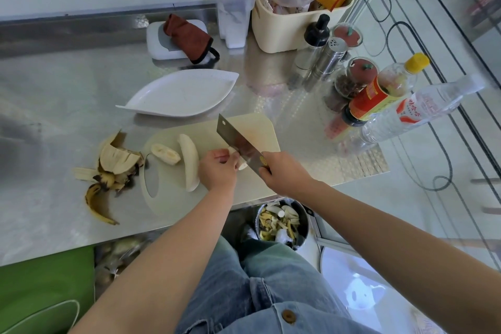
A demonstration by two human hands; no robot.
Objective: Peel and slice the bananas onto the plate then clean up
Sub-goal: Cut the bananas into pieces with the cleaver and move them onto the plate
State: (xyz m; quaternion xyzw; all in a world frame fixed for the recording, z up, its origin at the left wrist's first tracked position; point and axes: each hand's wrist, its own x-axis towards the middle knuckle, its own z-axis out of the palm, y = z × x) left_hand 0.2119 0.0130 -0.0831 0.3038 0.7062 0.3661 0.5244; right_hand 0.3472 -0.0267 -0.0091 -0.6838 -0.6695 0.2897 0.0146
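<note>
On the cream cutting board (173,198) lie a whole peeled banana (189,161) and a shorter peeled piece (165,154). My left hand (218,171) holds a third peeled banana (242,164) down on the board, mostly hidden under my fingers. My right hand (283,172) grips the handle of a cleaver (240,142), its blade resting against that banana right next to my left fingers. The white leaf-shaped plate (181,93) stands behind the board with nothing on it. Banana peels (111,171) lie on the steel counter left of the board.
A bin (282,221) with scraps stands under the counter edge in front of me. Bottles and spice jars (379,95) crowd the right side. A brown cloth (187,38) lies on a white box at the back, beside cream containers (284,27).
</note>
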